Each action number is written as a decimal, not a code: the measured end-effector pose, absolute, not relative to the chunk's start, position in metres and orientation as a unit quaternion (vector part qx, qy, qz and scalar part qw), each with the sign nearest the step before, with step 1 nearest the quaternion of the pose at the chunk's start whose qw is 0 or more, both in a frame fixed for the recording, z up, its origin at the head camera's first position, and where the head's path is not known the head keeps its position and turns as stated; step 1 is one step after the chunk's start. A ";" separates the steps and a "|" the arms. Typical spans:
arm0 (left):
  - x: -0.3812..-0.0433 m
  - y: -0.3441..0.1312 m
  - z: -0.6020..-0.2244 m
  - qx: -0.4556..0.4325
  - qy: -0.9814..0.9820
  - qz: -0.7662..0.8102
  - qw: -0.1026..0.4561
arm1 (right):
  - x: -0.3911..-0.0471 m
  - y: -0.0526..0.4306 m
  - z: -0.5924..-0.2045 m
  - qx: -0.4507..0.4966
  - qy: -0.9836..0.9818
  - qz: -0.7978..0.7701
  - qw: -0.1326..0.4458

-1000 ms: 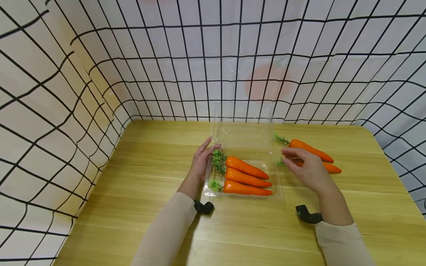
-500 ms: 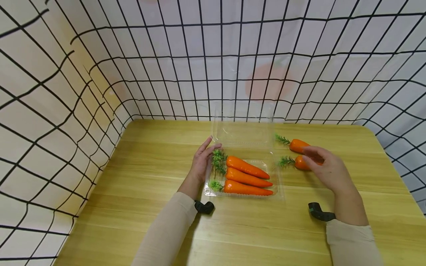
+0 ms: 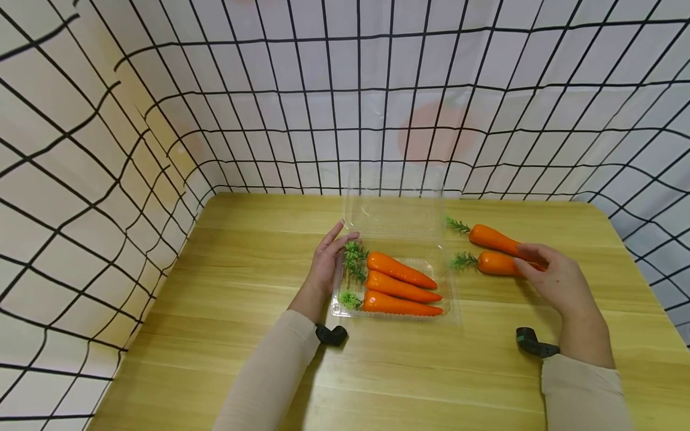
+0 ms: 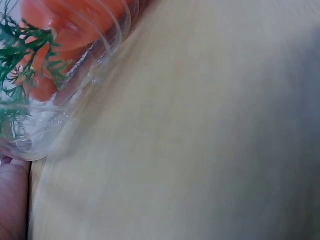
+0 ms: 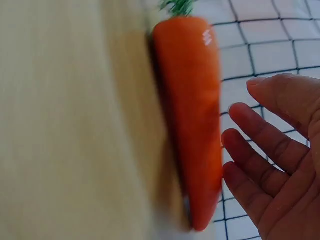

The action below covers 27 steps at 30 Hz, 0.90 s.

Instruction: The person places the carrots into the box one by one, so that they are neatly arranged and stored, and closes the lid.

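A clear plastic clamshell box (image 3: pixel 392 232) sits on the wooden table with its lid raised at the back. Side by side inside it lie three orange carrots (image 3: pixel 401 304) with leafy green tops (image 3: pixel 354 254). My left hand (image 3: pixel 323 263) rests at the box's left side, fingers extended along the wall; in the left wrist view only part of that hand shows beside the clear wall. To the right, two more carrots (image 3: pixel 493 237) lie on the table. Over their tapered ends is my right hand (image 3: pixel 563 278), its spread fingers (image 5: pixel 262 175) beside the nearer carrot (image 5: pixel 192 115).
Behind and along both sides of the wooden tabletop (image 3: pixel 232 359) hangs a white cloth (image 3: pixel 302 102) with a black grid pattern. Small black devices (image 3: pixel 331 335) are worn on both wrists.
My right hand has moved right along the two loose carrots, from near their leafy tops to their tapered ends. My left hand and the box stay in place.
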State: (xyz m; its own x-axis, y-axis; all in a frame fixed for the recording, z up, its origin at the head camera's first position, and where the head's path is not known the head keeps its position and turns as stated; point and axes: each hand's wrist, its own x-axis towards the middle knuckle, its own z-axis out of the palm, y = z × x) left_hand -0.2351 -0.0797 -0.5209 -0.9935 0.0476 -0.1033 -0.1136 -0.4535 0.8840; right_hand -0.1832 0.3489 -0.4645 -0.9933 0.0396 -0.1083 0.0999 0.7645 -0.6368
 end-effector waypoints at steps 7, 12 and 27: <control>-0.236 -0.080 -0.521 -0.040 0.530 0.845 0.056 | -0.185 0.356 -0.473 0.023 0.950 -0.300 0.079; -0.235 -0.080 -0.520 -0.047 0.539 0.839 0.057 | -0.187 0.355 -0.473 0.002 0.954 -0.274 0.120; -0.235 -0.081 -0.520 -0.045 0.538 0.840 0.058 | -0.184 0.351 -0.462 0.001 0.953 -0.271 0.136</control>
